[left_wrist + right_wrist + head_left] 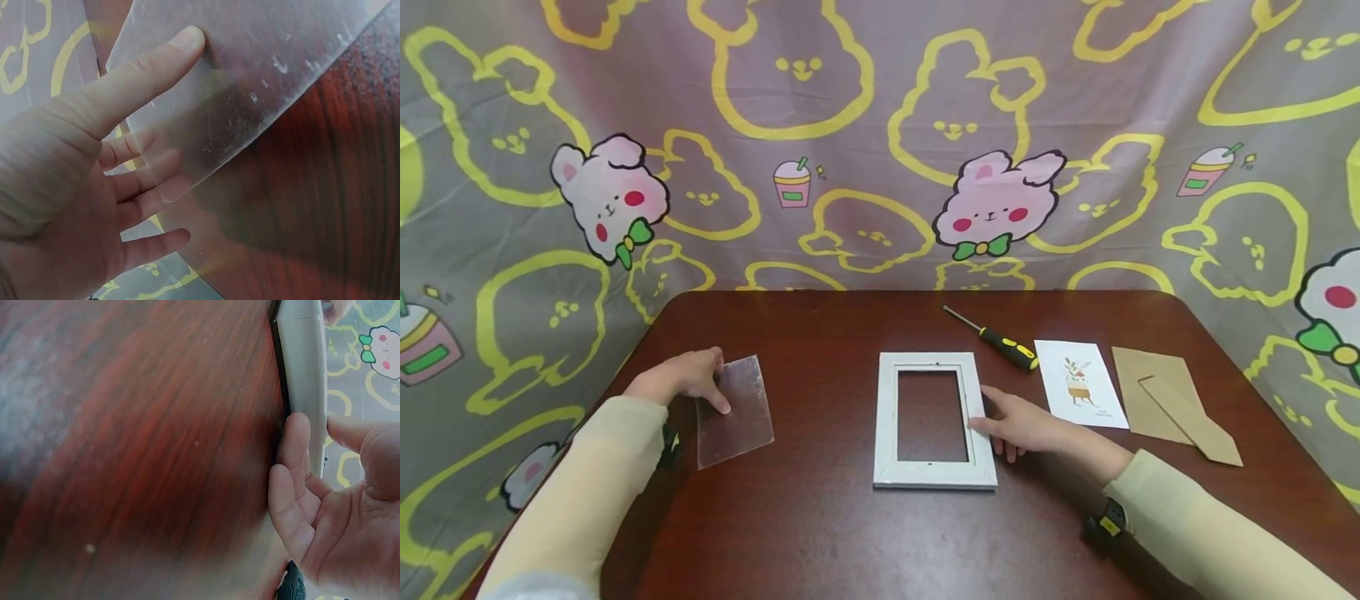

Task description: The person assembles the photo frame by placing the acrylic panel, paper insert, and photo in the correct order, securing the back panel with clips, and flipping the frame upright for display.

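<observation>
A clear, scratched plastic sheet (745, 421) is at the left side of the table. My left hand (688, 377) pinches its edge; in the left wrist view the thumb lies on top of the sheet (262, 69) and several fingertips show through from underneath. Near the middle lies a white picture frame (886, 417) with an open centre, the table showing through it. My right hand (1030, 425) grips the frame's right side, thumb on top. In the right wrist view, curled fingers (294, 444) touch the outer edge of the frame (304, 369).
Behind the right hand lies a screwdriver (1011, 347) with a black and yellow handle. To the right are a white card (1060, 358) printed with a potted plant and a brown backing board (1138, 367) with a stand leg (1195, 425). A patterned curtain (865, 167) surrounds the brown table (820, 517).
</observation>
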A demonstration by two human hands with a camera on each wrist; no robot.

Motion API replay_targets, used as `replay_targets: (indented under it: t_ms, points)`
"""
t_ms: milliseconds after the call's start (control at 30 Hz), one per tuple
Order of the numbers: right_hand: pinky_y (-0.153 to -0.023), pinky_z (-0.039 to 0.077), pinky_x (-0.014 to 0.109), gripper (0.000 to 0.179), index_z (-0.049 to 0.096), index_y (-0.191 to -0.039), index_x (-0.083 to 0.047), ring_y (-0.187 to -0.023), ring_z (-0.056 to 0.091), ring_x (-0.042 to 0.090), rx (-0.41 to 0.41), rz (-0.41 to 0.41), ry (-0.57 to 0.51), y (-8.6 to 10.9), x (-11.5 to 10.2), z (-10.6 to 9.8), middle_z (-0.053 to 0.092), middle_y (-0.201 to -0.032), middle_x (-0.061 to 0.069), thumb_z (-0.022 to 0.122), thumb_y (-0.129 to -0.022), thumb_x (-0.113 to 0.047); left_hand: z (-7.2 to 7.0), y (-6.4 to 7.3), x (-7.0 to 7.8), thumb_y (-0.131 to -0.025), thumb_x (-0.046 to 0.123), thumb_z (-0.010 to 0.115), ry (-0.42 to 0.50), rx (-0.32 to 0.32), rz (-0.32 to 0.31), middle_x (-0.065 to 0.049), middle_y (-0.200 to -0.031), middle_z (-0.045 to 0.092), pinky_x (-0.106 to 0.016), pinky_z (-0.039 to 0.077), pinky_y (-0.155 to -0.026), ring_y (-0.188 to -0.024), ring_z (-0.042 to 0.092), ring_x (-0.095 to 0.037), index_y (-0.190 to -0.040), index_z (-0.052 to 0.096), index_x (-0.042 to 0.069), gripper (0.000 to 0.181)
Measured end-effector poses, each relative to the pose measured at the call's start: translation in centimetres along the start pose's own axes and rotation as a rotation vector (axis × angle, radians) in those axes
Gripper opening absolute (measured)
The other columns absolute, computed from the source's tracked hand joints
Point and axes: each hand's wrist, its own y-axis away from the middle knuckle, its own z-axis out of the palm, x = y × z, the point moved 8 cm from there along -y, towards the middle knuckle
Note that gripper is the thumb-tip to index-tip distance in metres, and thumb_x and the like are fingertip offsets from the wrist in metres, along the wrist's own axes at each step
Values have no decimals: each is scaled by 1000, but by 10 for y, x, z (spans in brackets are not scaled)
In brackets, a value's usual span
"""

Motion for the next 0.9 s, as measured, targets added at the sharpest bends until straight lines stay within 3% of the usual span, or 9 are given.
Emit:
replay_targets:
  t_ms: [167, 400, 567, 733, 900]
  points:
    - [-46, 45, 33, 74, 25, -148, 6, -46, 57, 22, -4, -2, -5, 1, -1, 1, 59, -60, 5, 62, -96, -33, 3, -1, -2, -62, 29, 93, 74, 17, 24, -15, -92, 57, -48, 47, -79, -85, 55, -30, -104, 49, -3, 69]
    - [-46, 44, 32, 73, 24, -148, 5, -46, 56, 21, -8, 6, -9, 2, -2, 0, 59, -60, 6, 61, -97, -31, -7, 3, 2, -67, 10, 87, 151, 59, 127, -7, -78, 54, -36, 43, -65, -71, 51, -22, -96, 52, -3, 47]
    - [-46, 44, 32, 72, 24, -148, 4, -47, 56, 21, -8, 11, -8, 2, -3, 0, 59, -60, 6, 60, -97, -31, -13, 9, -2, -73, 1, 80, 281, 75, 168, -5, -73, 49, -34, 40, -61, -68, 48, -20, -97, 54, -3, 35]
    - [-46, 44, 32, 73, 24, -148, 4, -47, 56, 21, -6, 19, -5, 3, -2, 1, 59, -60, 6, 61, -97, -31, -13, 12, -12, -79, 3, 77, 405, 62, 146, -7, -79, 53, -36, 48, -67, -74, 54, -21, -105, 56, -5, 34]
    - [-46, 44, 32, 73, 24, -148, 5, -47, 56, 21, -1, 22, 1, 3, -1, 2, 59, -60, 5, 61, -97, -32, -13, 13, -22, -82, 9, 77, 524, 57, 106, -10, -90, 61, -39, 54, -73, -81, 59, -22, -117, 52, -10, 46]
